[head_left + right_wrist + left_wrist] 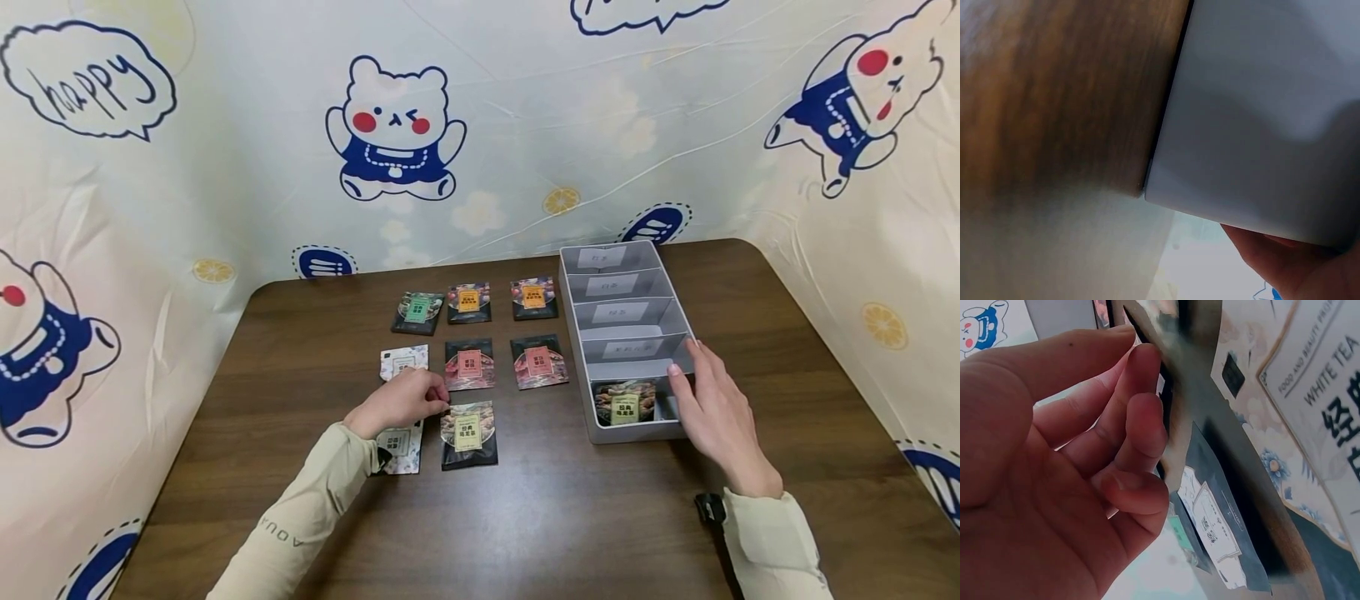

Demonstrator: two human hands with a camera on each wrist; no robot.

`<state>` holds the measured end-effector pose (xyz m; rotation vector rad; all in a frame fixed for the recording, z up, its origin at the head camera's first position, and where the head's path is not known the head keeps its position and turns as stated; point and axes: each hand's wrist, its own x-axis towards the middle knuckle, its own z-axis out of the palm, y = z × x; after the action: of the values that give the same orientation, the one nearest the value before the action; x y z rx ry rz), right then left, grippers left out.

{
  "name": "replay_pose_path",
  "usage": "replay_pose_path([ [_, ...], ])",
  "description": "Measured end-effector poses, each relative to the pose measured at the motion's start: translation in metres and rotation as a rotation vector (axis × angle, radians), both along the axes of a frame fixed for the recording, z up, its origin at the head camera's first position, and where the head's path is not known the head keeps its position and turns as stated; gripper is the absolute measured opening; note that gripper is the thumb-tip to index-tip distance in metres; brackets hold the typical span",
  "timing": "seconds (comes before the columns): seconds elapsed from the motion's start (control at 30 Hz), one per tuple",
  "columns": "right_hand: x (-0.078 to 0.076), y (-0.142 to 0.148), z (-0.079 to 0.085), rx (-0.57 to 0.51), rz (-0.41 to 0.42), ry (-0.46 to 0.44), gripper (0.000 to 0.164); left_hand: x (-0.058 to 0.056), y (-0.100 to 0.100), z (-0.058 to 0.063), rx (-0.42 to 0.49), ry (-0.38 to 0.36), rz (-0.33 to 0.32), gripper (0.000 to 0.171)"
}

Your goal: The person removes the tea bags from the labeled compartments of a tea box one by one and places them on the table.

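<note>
My left hand [401, 402] is bent over the left side of the table, its thumb and fingertips pinching the upper left corner of a tea packet with a yellow-green label [468, 433]. Beneath this hand lie two white-patterned tea packets, one farther back [403, 358] and one nearer [401, 450], both partly covered. In the left wrist view a white tea packet [1310, 412] shows close up. My right hand [716, 412] holds the right wall of a grey divided box [633, 432], thumb over the rim. Another yellow-green-labelled packet [624, 403] lies in the box's nearest compartment.
Behind the left hand lie a green-labelled packet [417, 312], two orange-labelled packets [468, 302] and two red-labelled packets [469, 363]. White paper labels [619, 312] mark the box's dividers. A patterned cloth [495, 167] rises behind the brown table [555, 508].
</note>
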<state>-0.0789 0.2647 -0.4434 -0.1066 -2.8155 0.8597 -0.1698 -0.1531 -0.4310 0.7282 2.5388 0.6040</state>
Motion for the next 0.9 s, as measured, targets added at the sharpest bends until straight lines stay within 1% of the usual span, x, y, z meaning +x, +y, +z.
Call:
replay_pose_path([
  [0.13, 0.0, 0.0, 0.0, 0.0, -0.001, -0.001, 0.06, -0.001, 0.002, 0.0, 0.008, 0.021, -0.007, 0.007],
  [0.3, 0.0, 0.0, 0.0, -0.002, 0.0, -0.007, 0.061, -0.002, 0.004, 0.0, 0.015, 0.029, -0.02, 0.007],
  [0.4, 0.0, 0.0, 0.0, -0.002, 0.0, -0.008, 0.061, -0.001, 0.007, 0.002, 0.017, 0.024, -0.022, 0.008],
  [0.5, 0.0, 0.0, 0.0, -0.002, 0.0, -0.01, 0.061, 0.0, 0.011, 0.006, 0.022, 0.034, -0.033, 0.007],
  [0.7, 0.0, 0.0, 0.001, -0.006, 0.003, -0.019, 0.061, 0.001, 0.027, 0.013, 0.034, 0.089, -0.066, 0.007],
  [0.83, 0.0, 0.0, 0.001, -0.005, 0.006, -0.021, 0.062, 0.002, 0.041, 0.017, 0.051, 0.096, -0.077, 0.007],
  [0.9, 0.0, 0.0, 0.001, -0.005, 0.008, -0.022, 0.062, 0.003, 0.048, 0.019, 0.056, 0.117, -0.086, 0.007],
])
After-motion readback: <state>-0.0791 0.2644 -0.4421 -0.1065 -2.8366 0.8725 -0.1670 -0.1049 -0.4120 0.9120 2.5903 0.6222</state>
